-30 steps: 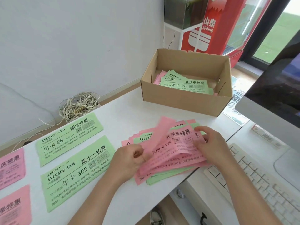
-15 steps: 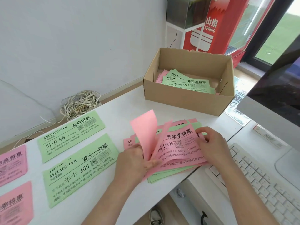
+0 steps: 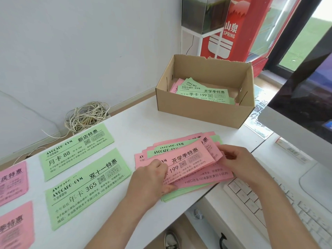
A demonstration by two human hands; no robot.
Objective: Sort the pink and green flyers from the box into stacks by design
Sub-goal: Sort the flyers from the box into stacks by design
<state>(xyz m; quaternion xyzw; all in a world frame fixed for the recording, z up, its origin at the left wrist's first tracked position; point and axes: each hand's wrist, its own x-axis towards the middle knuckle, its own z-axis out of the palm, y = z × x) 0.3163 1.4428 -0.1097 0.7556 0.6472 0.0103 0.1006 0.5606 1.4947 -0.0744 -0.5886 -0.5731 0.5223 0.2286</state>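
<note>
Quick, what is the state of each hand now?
Left hand: holds the top pink flyer at its left end.
Right hand: pinches the right end of the flyer pile.

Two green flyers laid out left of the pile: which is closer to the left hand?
The 365 flyer; its right end nearly reaches the left hand. The 88 flyer lies farther back.

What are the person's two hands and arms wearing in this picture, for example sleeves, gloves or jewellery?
Nothing that shows. The left hand and right hand have no gloves or rings; the left forearm and right forearm are bare down to the picture's edge, with no sleeve, watch or bracelet.
</note>
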